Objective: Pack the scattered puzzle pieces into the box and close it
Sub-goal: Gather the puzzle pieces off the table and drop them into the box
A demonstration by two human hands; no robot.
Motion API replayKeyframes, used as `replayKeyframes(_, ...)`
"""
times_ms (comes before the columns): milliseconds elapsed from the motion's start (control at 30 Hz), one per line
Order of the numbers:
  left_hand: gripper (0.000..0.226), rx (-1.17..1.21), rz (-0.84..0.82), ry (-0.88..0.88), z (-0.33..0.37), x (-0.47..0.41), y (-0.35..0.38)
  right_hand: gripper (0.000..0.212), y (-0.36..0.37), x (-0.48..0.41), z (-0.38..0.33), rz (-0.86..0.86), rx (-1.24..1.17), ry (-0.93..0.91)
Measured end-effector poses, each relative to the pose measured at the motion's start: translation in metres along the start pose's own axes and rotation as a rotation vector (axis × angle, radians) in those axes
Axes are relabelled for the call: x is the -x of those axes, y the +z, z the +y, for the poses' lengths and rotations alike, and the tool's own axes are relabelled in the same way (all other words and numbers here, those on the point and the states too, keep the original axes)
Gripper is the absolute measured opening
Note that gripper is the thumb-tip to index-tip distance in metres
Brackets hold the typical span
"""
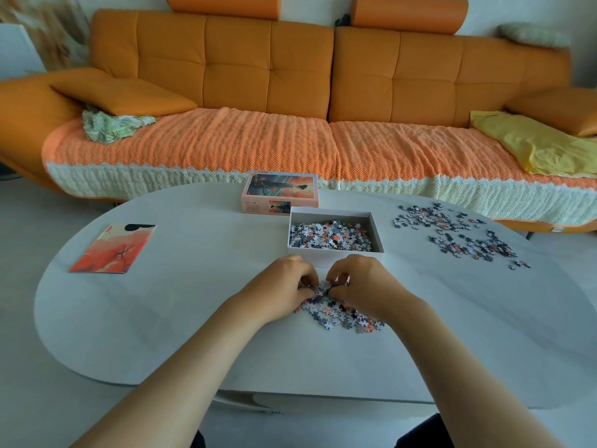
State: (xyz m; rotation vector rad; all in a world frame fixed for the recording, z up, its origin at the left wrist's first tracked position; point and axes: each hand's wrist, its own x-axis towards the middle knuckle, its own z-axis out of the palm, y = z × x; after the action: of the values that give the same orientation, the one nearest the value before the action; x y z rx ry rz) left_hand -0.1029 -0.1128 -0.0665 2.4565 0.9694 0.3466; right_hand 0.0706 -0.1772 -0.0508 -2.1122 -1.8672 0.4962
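Note:
An open white box [336, 257] sits mid-table, partly filled with small puzzle pieces [329, 236]. Just in front of it lies a small heap of loose pieces [342, 313]. My left hand [284, 286] and my right hand [361, 282] meet over the far end of that heap, fingers curled and pinching pieces between them. A wider scatter of pieces [458, 232] lies at the right of the table. The box lid [280, 193], pink with a picture on top, stands behind the box.
A folded orange picture sheet [113, 248] lies at the left of the white oval table [161, 318]. An orange sofa [290, 92] with cushions and a yellow cloth [529, 143] runs behind the table.

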Motion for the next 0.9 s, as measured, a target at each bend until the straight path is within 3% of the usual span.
replayKeyframes(300,0.011,0.126,0.04,0.008,0.0,-0.015,-0.012,0.01,-0.013,-0.012,0.0,0.01,-0.04,-0.014)
replayKeyframes(600,0.01,0.171,0.36,0.034,-0.002,-0.054,-0.027,0.009,-0.028,-0.04,0.014,0.52,-0.086,-0.065)
replayKeyframes(767,0.024,0.033,0.367,0.063,-0.007,-0.068,-0.011,0.024,-0.015,-0.048,0.024,0.41,0.059,-0.005)
replayKeyframes(900,0.015,-0.079,0.412,0.11,-0.008,-0.067,-0.012,0.021,-0.015,-0.045,0.025,0.473,0.02,-0.095)
